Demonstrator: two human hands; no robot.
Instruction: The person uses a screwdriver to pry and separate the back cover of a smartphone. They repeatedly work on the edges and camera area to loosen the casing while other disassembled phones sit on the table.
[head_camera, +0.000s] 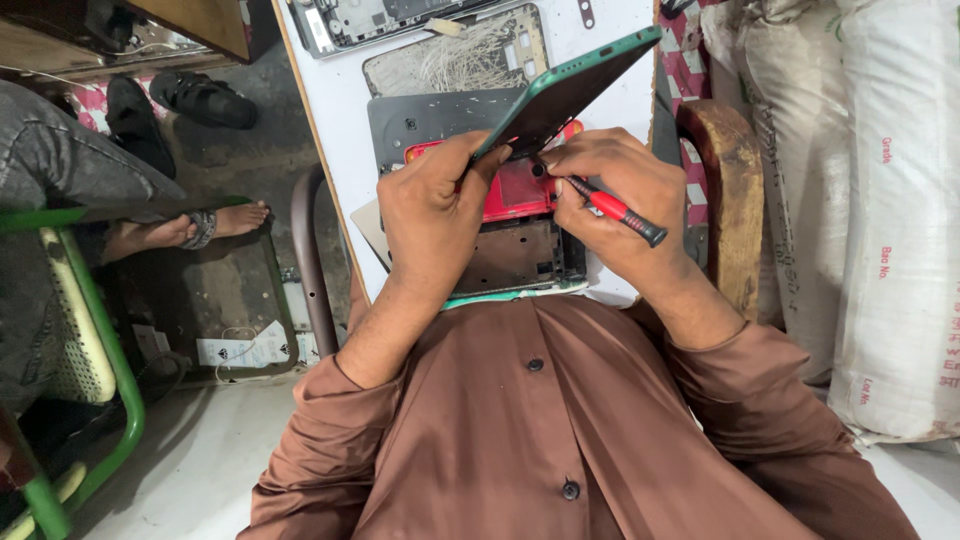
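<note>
Two hands busy mid-job: our left hand (430, 215) is clamped on the teal-edged dark slab phone (565, 90), tilted up off the white surface (340, 110). Our right hand (620, 195), fingers closed round a red-and-black screwdriver (612, 208), puts the tip at the phone's near end. Red-backed phone body (515, 190) lies beneath, already open; we judge work unfinished.

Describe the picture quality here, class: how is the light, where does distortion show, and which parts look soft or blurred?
Head view: soft, even light with faint shadows under the left hand and right hand; no strong glare on the green phone; wide-angle bending at the edges curves the white sacks; the red screwdriver stays sharp, the brown shirt nearest the camera slightly soft.
</note>
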